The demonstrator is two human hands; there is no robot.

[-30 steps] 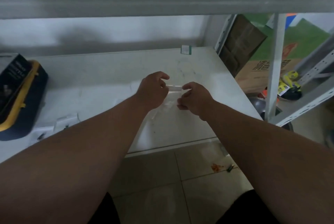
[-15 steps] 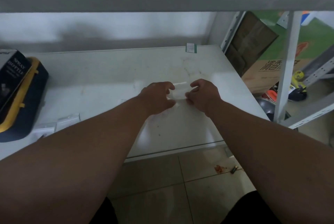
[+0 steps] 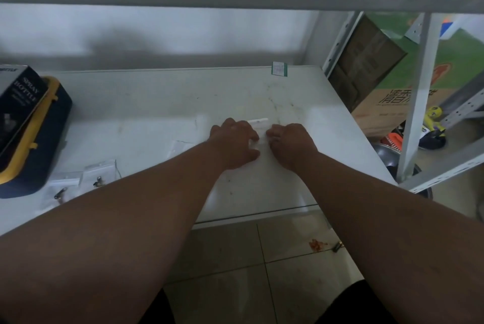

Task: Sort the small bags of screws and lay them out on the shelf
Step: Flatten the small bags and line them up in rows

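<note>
A small clear screw bag (image 3: 258,122) lies low on the white shelf board (image 3: 146,103), between my two hands. My left hand (image 3: 234,140) grips its left side with bent fingers. On the bag's right edge my right hand (image 3: 291,145) pinches with curled fingers. Most of the bag is hidden under the fingers; only its sealed top strip shows. Two more small bags with dark screws, one (image 3: 99,174) and another (image 3: 60,191), lie at the shelf's front left. A further clear bag (image 3: 183,147) lies just left of my left forearm.
A spray bottle box (image 3: 19,103) rests on a blue and yellow case (image 3: 44,145) at the far left. A small green-edged packet (image 3: 279,69) stands at the back right corner. A shelf post (image 3: 416,103) and a cardboard box (image 3: 387,109) are to the right; another shelf board hangs overhead.
Both hands have carried the bag forward and down from above the shelf's front until it lies on the shelf surface. The hands stay close together on it.
</note>
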